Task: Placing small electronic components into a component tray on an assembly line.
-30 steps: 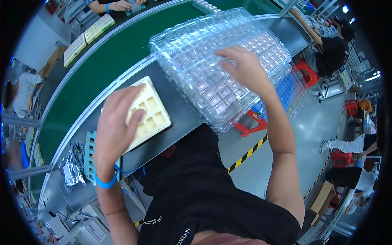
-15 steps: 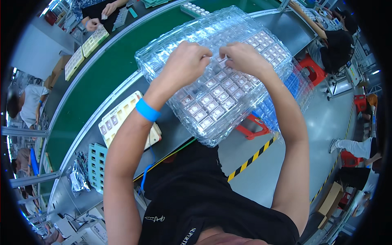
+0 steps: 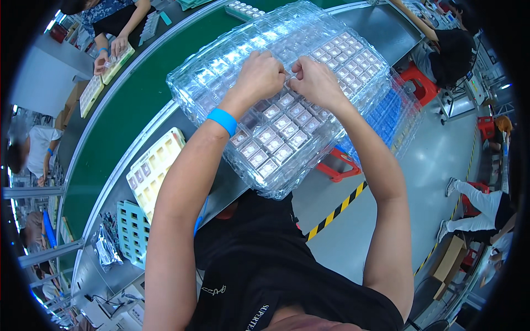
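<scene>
A stack of clear plastic blister trays (image 3: 212, 71) lies in front of me, filled in part with small square pale pieces (image 3: 287, 128) in rows. Both my hands are over the middle of the top tray, fingertips nearly meeting. My left hand (image 3: 260, 76), with a blue band at the wrist, is closed with its fingers curled in. My right hand (image 3: 316, 83) is closed too, thumb and fingers pinched. Whatever sits between the fingertips is too small and hidden to name. Left of my left forearm is a cream tray (image 3: 157, 179) with several similar pieces in its slots.
A teal slotted tray (image 3: 132, 234) and a silvery bag (image 3: 107, 248) lie at the lower left. Beyond the bench runs a green conveyor belt (image 3: 116, 143). A co-worker's hands (image 3: 110, 55) are at another cream tray. Red stools (image 3: 422, 83) stand to the right.
My hands have drawn closer together, the right moving slightly left. The trays and bench have shifted a little left and up in view. The co-worker's hands have moved onto their cream tray.
</scene>
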A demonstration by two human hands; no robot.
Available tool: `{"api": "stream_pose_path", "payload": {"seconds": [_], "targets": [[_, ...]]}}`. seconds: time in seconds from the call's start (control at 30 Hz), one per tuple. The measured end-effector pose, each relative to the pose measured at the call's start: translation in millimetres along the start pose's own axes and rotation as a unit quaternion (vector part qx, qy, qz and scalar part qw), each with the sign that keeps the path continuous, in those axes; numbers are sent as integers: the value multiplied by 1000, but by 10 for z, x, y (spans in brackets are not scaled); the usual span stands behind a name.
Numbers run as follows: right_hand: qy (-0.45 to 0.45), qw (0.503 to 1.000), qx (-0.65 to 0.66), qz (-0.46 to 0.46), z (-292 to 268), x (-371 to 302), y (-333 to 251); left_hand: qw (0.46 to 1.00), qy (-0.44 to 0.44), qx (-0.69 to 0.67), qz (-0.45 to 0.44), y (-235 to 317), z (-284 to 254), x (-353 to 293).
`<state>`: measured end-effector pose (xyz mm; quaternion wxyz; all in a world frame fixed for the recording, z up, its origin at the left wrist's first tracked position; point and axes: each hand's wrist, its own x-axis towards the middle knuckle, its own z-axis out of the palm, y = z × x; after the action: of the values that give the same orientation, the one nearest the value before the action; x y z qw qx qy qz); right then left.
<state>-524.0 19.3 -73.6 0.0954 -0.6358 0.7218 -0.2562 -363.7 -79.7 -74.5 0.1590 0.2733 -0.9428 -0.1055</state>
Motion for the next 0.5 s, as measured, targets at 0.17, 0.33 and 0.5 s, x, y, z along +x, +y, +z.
{"api": "stream_pose_path", "payload": {"seconds": [0.17, 0.33, 0.5], "targets": [[3, 993, 115, 20, -69, 6, -36, 1000, 1, 2, -8, -33, 17, 12], [11, 982, 187, 19, -198, -133, 39, 999, 39, 1, -30, 143, 60, 15], [158, 962, 159, -156, -274, -374, -92, 992, 118, 27, -18, 159, 239, -6]]}}
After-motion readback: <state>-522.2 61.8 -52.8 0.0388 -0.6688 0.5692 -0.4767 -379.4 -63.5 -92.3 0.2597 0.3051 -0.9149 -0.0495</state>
